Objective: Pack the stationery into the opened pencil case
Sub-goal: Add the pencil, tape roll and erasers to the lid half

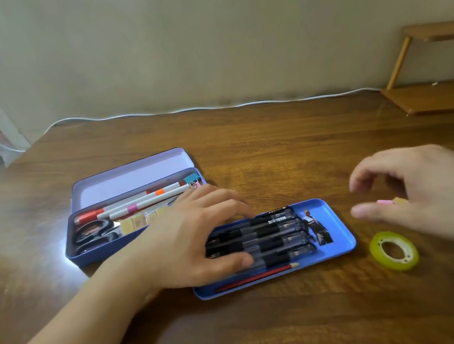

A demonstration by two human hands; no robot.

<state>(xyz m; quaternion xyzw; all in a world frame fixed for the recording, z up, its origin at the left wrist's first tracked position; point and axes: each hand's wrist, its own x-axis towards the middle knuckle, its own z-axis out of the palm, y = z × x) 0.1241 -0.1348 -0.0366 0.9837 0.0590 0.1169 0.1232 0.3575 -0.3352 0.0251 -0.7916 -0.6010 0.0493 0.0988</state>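
A purple tin pencil case (99,249) lies open at the left, its lid (130,179) tilted back. Inside it are white markers (148,200), scissors (94,234) and beige erasers (139,222). A blue inner tray (339,232) sits on the table to its right, holding several black pens (275,232) and a red pencil (258,276). My left hand (197,237) rests flat on the pens, thumb and fingers spread across them. My right hand (423,188) hovers right of the tray, fingers curled apart, over a small pink and tan eraser (393,201) partly hidden by it.
A roll of yellow-green tape (394,250) lies on the wooden table (270,326) below my right hand. A white cable (211,107) runs along the wall. A wooden rack (436,95) stands at the back right corner.
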